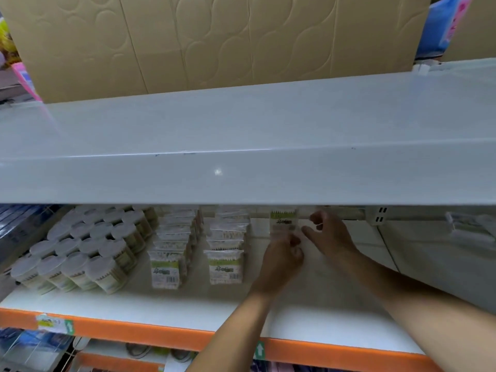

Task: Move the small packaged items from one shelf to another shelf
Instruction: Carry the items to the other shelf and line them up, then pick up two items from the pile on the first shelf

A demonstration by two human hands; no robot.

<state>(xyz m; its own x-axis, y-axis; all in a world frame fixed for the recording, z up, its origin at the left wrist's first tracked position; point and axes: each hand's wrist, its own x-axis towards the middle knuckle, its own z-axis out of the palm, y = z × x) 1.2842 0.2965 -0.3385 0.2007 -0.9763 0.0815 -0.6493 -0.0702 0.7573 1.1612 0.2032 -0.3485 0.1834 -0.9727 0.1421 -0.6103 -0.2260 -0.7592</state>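
Observation:
A small clear packet (284, 222) of cotton swabs with a green label stands at the back of the lower shelf (188, 304). My left hand (281, 257) pinches its bottom edge. My right hand (331, 234) is just right of the packet with curled fingers; whether it touches the packet is unclear through blur. Two rows of the same packets (171, 253) (226, 251) stand to the left. The wide white upper shelf (241, 130) lies bare above and hides the rear of the lower shelf.
Several round clear tubs of swabs with white lids (83, 248) fill the lower shelf's left part. An orange front strip (150, 332) edges that shelf. Cardboard sheets (214, 41) lean behind the upper shelf. More goods show below and at far left.

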